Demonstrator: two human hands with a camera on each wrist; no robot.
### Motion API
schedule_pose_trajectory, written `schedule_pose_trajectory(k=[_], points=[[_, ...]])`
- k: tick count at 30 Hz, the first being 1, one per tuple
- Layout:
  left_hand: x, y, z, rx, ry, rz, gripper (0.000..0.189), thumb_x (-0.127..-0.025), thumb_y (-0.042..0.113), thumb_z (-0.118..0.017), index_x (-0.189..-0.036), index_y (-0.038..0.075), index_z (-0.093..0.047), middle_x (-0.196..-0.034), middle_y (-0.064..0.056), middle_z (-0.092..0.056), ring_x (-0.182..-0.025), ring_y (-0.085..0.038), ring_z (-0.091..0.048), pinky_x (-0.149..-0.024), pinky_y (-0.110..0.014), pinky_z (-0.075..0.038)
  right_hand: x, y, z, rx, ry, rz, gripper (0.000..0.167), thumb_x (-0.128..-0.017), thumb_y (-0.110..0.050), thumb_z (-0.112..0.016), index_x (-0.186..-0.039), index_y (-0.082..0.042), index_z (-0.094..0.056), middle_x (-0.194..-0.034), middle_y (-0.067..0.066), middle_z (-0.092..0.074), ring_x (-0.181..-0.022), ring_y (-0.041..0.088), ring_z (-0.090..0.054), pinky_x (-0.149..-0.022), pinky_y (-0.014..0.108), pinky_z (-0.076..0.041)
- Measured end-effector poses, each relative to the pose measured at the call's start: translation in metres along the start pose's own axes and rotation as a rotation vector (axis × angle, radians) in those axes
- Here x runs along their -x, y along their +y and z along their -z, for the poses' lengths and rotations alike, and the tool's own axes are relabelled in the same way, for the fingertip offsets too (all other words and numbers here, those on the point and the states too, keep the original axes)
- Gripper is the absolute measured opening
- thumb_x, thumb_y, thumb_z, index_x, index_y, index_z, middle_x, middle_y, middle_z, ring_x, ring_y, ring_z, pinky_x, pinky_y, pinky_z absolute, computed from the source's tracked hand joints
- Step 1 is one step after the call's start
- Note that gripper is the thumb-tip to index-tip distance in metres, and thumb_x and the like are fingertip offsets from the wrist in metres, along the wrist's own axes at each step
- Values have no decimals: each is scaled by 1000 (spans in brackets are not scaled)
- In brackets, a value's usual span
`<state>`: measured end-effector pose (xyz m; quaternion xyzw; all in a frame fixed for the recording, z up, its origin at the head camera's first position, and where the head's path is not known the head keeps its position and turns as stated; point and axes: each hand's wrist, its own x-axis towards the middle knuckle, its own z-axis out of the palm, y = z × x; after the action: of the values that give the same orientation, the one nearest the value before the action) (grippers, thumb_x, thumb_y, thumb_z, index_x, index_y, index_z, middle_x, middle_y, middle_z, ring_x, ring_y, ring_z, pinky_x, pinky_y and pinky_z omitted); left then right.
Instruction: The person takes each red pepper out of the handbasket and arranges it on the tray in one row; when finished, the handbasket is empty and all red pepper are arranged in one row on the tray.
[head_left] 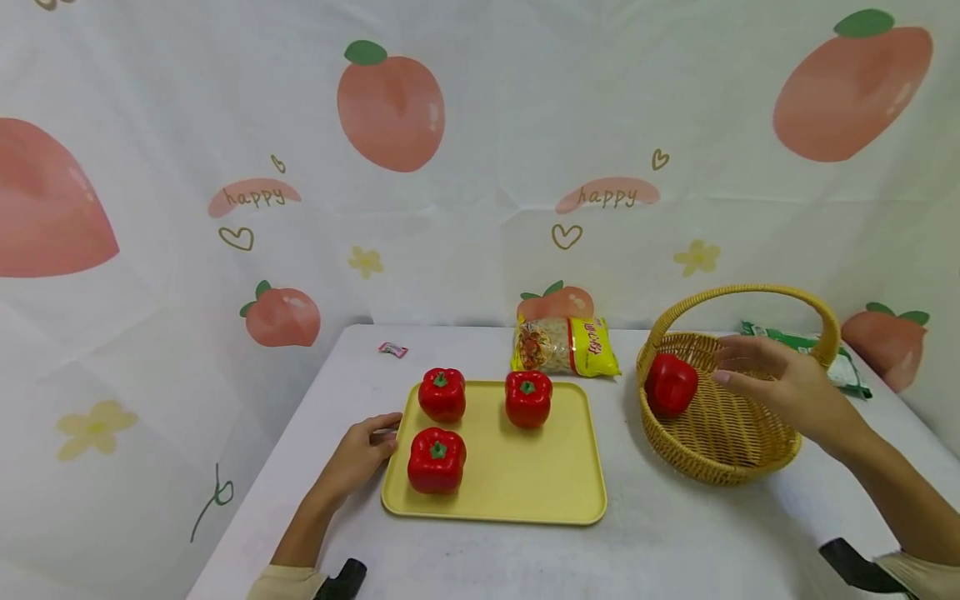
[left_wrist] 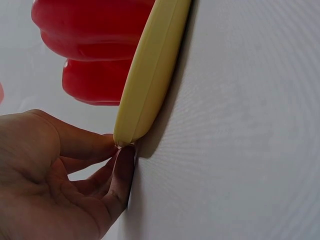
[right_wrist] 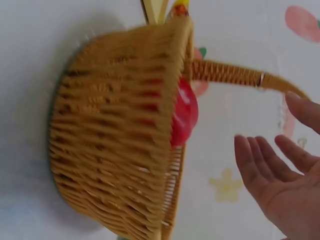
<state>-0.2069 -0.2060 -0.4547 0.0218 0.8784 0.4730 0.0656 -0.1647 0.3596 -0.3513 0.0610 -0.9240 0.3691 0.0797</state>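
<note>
A yellow tray (head_left: 525, 479) carries three red bell peppers: one at the back left (head_left: 442, 395), one at the back right (head_left: 528, 400) and one at the front left (head_left: 437, 461). My left hand (head_left: 358, 454) pinches the tray's left edge between thumb and fingers; the left wrist view shows the fingertips at the rim (left_wrist: 131, 127). On the right, a woven basket (head_left: 693, 468) with a tall handle holds another red bell pepper (head_left: 671, 385) against its left side. Over the basket's right part hovers my right hand (head_left: 791, 392), fingers loosely extended and holding nothing.
Behind the tray lies a yellow-and-clear food packet (head_left: 555, 346). A green packet (head_left: 847, 375) lies behind the basket, partly hidden. One small pink wrapped candy (head_left: 393, 349) is at the back left. A printed white curtain (head_left: 465, 225) hangs behind the table.
</note>
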Motion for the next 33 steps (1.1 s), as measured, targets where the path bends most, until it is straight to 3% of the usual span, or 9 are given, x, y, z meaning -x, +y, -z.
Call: schedule_pose_trajectory(k=[3,6,8,16,24,28,33], points=[[1,1,0,0,-2,-4,46,-103,0,-58,-148,-5,-56,-148,-25,-60,-130,-40,-64,-104,-45,-59,-11,3,8,5,-39,-18,57,-103,-35,-70,-150,-9,-54,-127,0,-71,-103,-17,-56,-77,15,-54],[1,2,0,-3,-1,-2,46,-103,0,-58,-148,-5,-56,-149,-24,-60,-131,-40,-63,-104,-45,-58,-22,5,14,0,-102,-32,62,-104,-38,-68,-154,-7,-50,-135,16,-70,-102,-19,-55,-79,18,-55],[1,1,0,-5,1,-1,46,-103,1,-58,-148,-4,-56,-148,-24,-60,-131,-40,-63,-105,-46,-58,-29,4,16,-8,-141,-42,63,-104,-40,-66,-155,-6,-49,-140,25,-65,-102,-18,-56,-81,20,-57],[0,1,-1,-19,4,4,46,-103,2,-59,-148,-3,-57,-147,-23,-61,-130,-39,-63,-105,-45,-58,-50,5,22,-71,-230,-68,63,-104,-38,-67,-156,-8,-46,-143,27,-62,-102,2,-71,-83,26,-63],[1,1,0,-18,6,-11,46,-103,1,-59,-149,-3,-57,-148,-24,-61,-130,-40,-64,-105,-46,-58,-70,7,21,-81,-315,-66,66,-102,-35,-69,-159,-12,-43,-150,23,-58,-114,5,-69,-92,37,-62],[1,0,-1,-22,8,-14,46,-103,1,-59,-148,-4,-57,-147,-24,-61,-130,-40,-64,-104,-45,-58,-79,10,17,-123,-348,-65,66,-102,-32,-71,-157,-10,-43,-151,22,-58,-122,19,-68,-99,46,-61],[1,0,-1,-17,13,-9,46,-102,0,-59,-148,-4,-57,-147,-24,-61,-130,-40,-64,-105,-45,-58,-89,19,11,-176,-396,-60,64,-101,-30,-72,-153,-6,-44,-149,23,-58,-124,29,-68,-97,41,-62]])
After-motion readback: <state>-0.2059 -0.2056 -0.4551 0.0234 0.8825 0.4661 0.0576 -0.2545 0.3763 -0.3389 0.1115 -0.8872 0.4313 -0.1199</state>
